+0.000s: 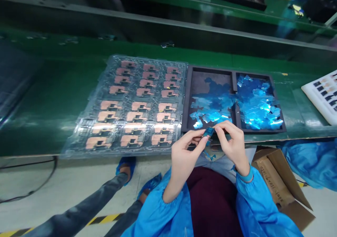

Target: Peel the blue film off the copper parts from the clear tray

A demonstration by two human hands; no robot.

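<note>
My left hand (186, 149) and my right hand (231, 142) meet just below the table's front edge. Both pinch one small blue-filmed part (209, 131) between thumb and fingers. Right behind them a black two-compartment tray (234, 79) holds heaps of shiny blue film pieces (256, 101). To its left lies a clear plastic blister tray (105, 89) with rows of copper-coloured parts (139, 106). A few blue scraps (210, 156) lie on my lap.
The trays rest on a green conveyor table (52, 100). A white sheet with dark parts (322, 94) lies at the right. An open cardboard box (281, 184) stands on the floor by my right arm. Another person's blue sleeve (312, 163) is at the right.
</note>
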